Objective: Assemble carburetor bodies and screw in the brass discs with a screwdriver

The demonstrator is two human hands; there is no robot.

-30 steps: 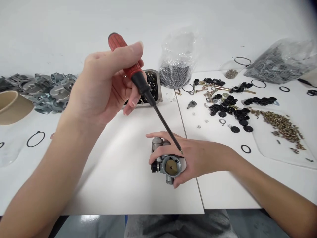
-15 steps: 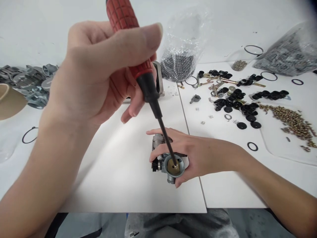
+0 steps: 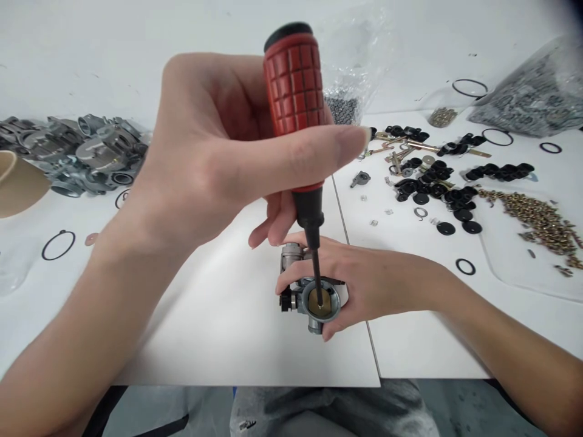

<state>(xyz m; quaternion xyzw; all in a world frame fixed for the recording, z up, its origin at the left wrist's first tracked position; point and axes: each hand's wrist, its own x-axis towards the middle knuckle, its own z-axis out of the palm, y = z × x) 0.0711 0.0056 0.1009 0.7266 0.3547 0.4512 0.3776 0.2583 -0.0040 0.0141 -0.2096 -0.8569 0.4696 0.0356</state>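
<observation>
My left hand (image 3: 228, 145) is wrapped round the red grid-patterned handle of a screwdriver (image 3: 295, 85), which stands nearly upright with its black shaft pointing down. The tip reaches into the round bore of a small grey metal carburetor (image 3: 306, 300) and meets the brass-coloured disc (image 3: 322, 311) inside it. My right hand (image 3: 339, 273) grips the carburetor from the right, fingers over its top and thumb at its lower side, holding it on the white table (image 3: 218, 328). Part of the carburetor is hidden under those fingers.
Several carburetors (image 3: 98, 149) are heaped at the left beside a beige cup (image 3: 20, 185). On the right lie black caps (image 3: 432, 182), a pile of brass screws (image 3: 542, 224) and black rings (image 3: 465, 267). Clear bags of parts (image 3: 523, 97) stand at the back.
My left hand has moved right and tilted the screwdriver from a slant to nearly upright, its tip shifting slightly left on the brass disc. My right hand and the carburetor have hardly moved.
</observation>
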